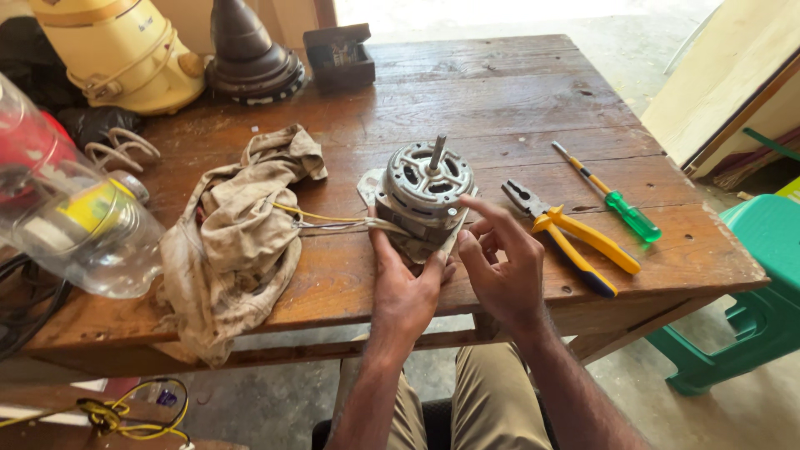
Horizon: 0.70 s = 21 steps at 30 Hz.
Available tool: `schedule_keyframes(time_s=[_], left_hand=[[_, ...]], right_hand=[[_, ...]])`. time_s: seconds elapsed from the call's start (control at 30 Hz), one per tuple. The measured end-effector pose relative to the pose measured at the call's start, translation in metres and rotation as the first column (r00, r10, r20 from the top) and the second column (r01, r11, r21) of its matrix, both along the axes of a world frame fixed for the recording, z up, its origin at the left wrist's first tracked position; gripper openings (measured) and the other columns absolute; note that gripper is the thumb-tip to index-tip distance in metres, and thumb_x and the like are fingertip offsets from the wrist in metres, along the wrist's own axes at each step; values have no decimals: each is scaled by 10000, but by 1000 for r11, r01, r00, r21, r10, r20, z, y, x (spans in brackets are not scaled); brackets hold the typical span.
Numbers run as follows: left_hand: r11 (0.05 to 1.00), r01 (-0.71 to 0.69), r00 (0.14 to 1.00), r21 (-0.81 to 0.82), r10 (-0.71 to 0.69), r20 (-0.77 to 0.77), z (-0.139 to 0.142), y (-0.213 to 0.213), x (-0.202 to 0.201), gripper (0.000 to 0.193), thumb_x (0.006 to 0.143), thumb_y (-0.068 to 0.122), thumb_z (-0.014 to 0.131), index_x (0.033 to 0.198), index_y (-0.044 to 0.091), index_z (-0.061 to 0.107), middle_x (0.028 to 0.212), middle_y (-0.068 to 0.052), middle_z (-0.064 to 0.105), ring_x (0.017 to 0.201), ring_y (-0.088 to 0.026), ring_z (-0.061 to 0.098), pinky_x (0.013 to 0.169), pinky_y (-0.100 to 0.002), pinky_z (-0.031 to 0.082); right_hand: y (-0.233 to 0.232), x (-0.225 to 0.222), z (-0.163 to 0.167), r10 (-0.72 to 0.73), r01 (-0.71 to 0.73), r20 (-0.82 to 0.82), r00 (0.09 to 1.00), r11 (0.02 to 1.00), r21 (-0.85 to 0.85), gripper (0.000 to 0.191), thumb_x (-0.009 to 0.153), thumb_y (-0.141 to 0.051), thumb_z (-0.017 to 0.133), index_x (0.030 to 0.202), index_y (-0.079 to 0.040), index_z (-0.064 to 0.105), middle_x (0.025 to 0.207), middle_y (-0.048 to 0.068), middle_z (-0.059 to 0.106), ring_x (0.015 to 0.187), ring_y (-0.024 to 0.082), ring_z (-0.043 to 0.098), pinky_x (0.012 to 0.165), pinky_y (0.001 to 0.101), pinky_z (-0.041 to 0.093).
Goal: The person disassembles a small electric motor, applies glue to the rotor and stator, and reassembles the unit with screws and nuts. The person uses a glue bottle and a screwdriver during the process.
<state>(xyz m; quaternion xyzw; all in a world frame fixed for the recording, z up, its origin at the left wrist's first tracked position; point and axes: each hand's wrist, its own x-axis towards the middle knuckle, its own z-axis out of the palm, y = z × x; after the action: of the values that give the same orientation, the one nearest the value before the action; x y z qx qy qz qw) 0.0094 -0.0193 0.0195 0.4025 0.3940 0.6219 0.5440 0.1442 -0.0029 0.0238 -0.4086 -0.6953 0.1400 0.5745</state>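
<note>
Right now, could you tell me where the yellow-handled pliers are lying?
In the head view, the yellow-handled pliers lie on the wooden table, right of the grey electric motor and the right hand, beside the green-handled screwdriver.

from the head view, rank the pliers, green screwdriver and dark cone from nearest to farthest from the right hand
1. Pliers, just right of the right hand, near the table's front edge.
2. Green screwdriver, farther right, beyond the pliers.
3. Dark cone, at the table's far left end.
</note>
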Motion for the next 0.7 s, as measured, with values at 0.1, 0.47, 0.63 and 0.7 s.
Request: schedule_keyframes(time_s=[0.1,0.47,0.63,0.7], left_hand=[[997,-20,1000,-78,19,-21,-3,1,1,1038,892,-53,620,1602,260,-69,1384,-152,538,1042,-210,674,764,-296,652],[984,86,996,-158,-84,25,8,7,-21,1016,882,-80,593,1599,293,-23,1356,-144,583,1088,-238,678,864,-359,667],[963,161,980,-216,-182,-80,20,18,-44,1079,841,-53,643,1622,275,-25,1279,-152,639,1066,-249,692,855,-370,663],[966,216,966,-140,-232,-113,21,22,-52,1033,845,-44,654,1605,192,-4,1266,-179,656,1075,-233,711,849,-363,668]], right_hand=[[3,0,-2,-19,12,-99,995,998,-66,389,938,-6,675,1320,-46,612,804,-28,635,646,2,526,560,190,440],[7,3,-9,-20,-22,-232,972,984,-177,321,983,-24,656,1298,-39,596,779,-27,596,655,-5,499,533,172,395],[7,5,-8,-10,-35,-182,983,970,-242,319,961,-41,660,1275,-46,605,773,-15,633,638,12,565,519,176,461],[6,5,-8,11,-52,-156,988,965,-256,321,959,-58,672,1273,-49,608,793,-12,652,647,17,580,525,176,482]])
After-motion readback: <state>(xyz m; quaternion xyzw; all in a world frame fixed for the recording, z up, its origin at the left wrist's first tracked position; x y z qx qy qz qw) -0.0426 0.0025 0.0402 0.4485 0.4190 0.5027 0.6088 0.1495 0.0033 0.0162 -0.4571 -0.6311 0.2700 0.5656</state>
